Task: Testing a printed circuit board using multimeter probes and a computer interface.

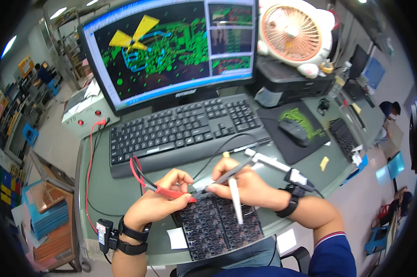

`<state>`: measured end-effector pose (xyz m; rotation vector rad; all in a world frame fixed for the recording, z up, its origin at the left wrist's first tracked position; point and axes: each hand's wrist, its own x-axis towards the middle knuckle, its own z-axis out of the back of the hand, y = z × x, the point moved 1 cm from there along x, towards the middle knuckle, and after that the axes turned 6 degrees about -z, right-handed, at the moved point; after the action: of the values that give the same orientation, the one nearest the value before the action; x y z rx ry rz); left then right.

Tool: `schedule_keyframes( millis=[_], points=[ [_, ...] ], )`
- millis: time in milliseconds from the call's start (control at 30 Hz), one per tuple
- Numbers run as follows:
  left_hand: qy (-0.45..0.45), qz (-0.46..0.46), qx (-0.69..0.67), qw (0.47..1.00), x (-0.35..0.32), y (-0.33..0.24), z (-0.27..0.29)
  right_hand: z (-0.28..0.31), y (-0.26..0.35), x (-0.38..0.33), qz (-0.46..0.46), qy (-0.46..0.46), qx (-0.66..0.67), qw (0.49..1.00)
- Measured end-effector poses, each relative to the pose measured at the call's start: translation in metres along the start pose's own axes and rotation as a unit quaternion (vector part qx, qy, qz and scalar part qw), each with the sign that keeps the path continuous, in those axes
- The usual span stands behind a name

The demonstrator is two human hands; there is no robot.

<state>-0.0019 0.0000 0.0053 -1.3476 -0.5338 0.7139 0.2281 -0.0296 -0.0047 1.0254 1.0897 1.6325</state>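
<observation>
A dark circuit board panel (221, 226) with rows of repeated small boards lies at the front edge of the desk, above my lap. My left hand (160, 201) is closed on a red test probe (171, 192), over the panel's upper left corner. A red and a black lead loop up behind it. My right hand (247, 184) pinches a dark grey pen-like tool (230, 173), slanting down left to the panel's upper edge. A white stick-like tool (235, 201) hangs from under the same hand across the panel. The tips of the dark tool and probe are too small to make out.
Behind are a black keyboard (185, 124) and a monitor (157, 55) with a green board layout. A mouse (293, 131) on its pad and a printer (291, 85) under a fan (291, 30) stand right. A grey box (88, 113) with red sockets sits left, its red lead running down.
</observation>
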Motion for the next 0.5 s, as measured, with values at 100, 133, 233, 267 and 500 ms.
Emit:
schedule_keyframes(
  millis=[100, 133, 233, 267, 500],
  points=[
    [0.012, -0.02, 0.011, 1.0, -0.002, 0.005, 0.003, -0.011, 0.005, 0.007, 0.025, -0.008, 0.004, 1.0],
    [0.014, -0.023, -0.008, 1.0, -0.003, 0.003, 0.002, -0.013, 0.006, 0.01, 0.003, 0.022, 0.014, 1.0],
    [0.013, 0.004, 0.032, 0.999, -0.002, 0.001, 0.001, -0.019, 0.007, 0.015, 0.039, 0.081, 0.052, 0.995],
    [0.001, -0.009, -0.002, 1.0, -0.003, -0.003, -0.004, -0.019, 0.009, 0.011, 0.039, 0.1, 0.061, 0.992],
    [0.006, -0.01, -0.022, 1.0, -0.002, 0.001, -0.003, 0.049, 0.014, 0.036, 0.024, 0.081, 0.144, 0.986]
  ],
)
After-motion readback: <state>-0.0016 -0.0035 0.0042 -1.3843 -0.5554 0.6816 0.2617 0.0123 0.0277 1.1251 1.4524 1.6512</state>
